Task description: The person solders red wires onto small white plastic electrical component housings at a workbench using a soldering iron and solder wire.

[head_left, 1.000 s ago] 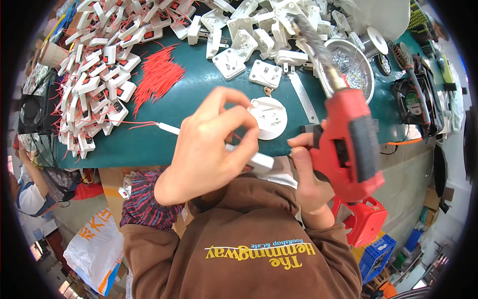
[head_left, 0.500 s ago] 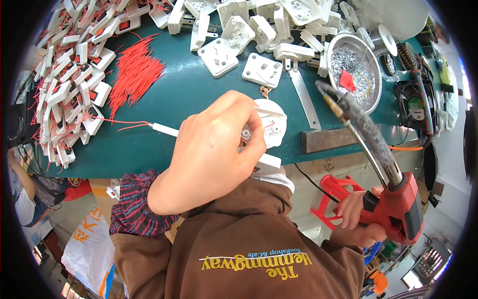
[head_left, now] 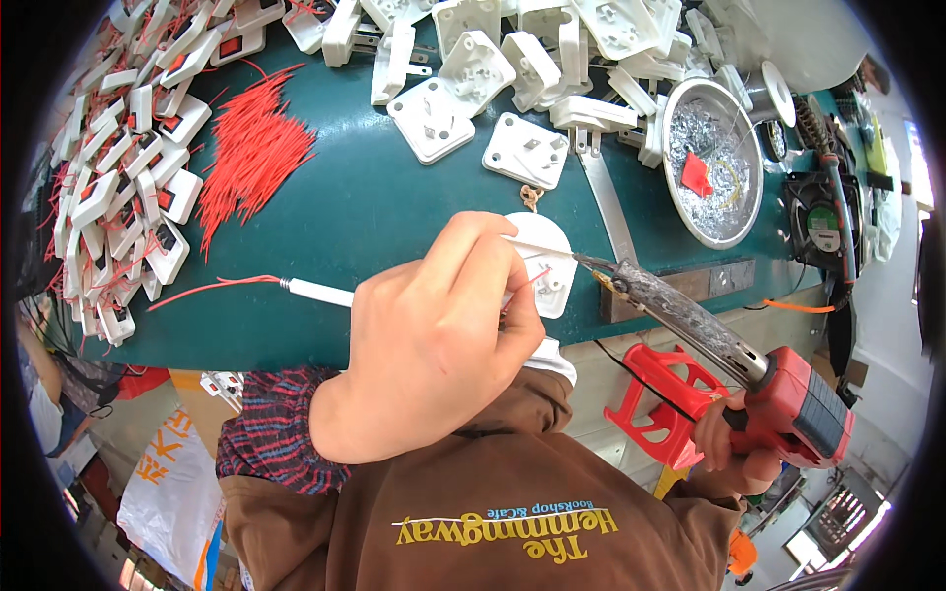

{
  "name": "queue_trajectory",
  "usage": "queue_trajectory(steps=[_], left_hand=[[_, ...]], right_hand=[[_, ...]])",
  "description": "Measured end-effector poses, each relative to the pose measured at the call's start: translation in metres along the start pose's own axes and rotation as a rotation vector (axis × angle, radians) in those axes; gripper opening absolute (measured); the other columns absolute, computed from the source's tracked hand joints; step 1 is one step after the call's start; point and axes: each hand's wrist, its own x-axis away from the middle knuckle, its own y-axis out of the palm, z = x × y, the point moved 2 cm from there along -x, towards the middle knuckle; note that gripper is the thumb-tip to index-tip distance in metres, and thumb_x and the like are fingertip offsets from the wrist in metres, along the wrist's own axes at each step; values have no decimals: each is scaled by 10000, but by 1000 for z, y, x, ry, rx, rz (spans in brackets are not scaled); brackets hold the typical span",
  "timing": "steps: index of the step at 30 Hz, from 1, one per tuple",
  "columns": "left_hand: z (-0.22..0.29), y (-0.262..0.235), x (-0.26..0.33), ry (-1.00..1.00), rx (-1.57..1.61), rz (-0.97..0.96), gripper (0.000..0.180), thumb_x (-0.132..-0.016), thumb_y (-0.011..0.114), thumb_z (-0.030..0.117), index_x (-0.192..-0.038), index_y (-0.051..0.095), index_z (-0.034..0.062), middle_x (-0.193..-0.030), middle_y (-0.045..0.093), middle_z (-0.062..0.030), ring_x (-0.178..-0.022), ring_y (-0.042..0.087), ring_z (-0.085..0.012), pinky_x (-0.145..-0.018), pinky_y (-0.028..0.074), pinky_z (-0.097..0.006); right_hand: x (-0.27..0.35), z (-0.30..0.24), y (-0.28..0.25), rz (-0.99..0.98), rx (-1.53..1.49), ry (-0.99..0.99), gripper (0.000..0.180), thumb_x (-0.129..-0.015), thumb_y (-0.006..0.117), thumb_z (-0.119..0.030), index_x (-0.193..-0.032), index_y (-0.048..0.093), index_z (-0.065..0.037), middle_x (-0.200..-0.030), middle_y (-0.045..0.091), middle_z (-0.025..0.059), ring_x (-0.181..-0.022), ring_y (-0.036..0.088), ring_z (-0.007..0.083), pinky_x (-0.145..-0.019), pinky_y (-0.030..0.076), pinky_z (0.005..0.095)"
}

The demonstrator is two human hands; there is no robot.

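My left hand (head_left: 424,345) is closed in a pinch over a rounded white plug piece (head_left: 558,295) near the table's front edge. A thin red wire (head_left: 538,280) pokes out between its thumb and fingers, its end over the metal part in the piece. From under this hand a white cable (head_left: 321,293) runs left, ending in loose red wires (head_left: 219,284). My right hand (head_left: 727,448) grips a red soldering gun (head_left: 803,409). The gun's dark tip (head_left: 591,264) points left, close to the plug piece's right edge. My left fingers hide part of the piece.
White switch housings with red wires (head_left: 128,197) heap up at left, beside cut red wires (head_left: 256,148). White plug shells (head_left: 478,69) lie at the back. A metal bowl (head_left: 673,172), a steel ruler (head_left: 606,202), a dark metal bar (head_left: 724,281) and a red stand (head_left: 655,394) are rightward.
The soldering gun has swung down and left, bringing its tip to the plug piece. My left hand keeps its pinch, and the red wires on the cable's end have shifted.
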Motion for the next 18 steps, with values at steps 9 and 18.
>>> queue_trajectory(steps=[9, 18], left_hand=[[3, 2, -1, 15, -23, 23, 169, -663, 663, -35, -742, 530, 34, -966, 641, -107, -563, 621, -188, -481, 487, -278], [-1, 3, -1, -6, 55, 27, 169, -658, 658, -39, -745, 531, 31, -968, 643, -119, -584, 610, -202, -489, 482, -284]], right_hand=[[-9, -7, -6, -68, 89, 49, 707, -842, 595, -556, -1137, 464, 73, -495, 473, -23, -400, 458, 99, -398, 354, 248], [-14, -12, -8, -175, 166, 134, 707, -834, 603, -560, -1102, 485, 84, -490, 473, -20, -395, 457, 100, -390, 348, 244]])
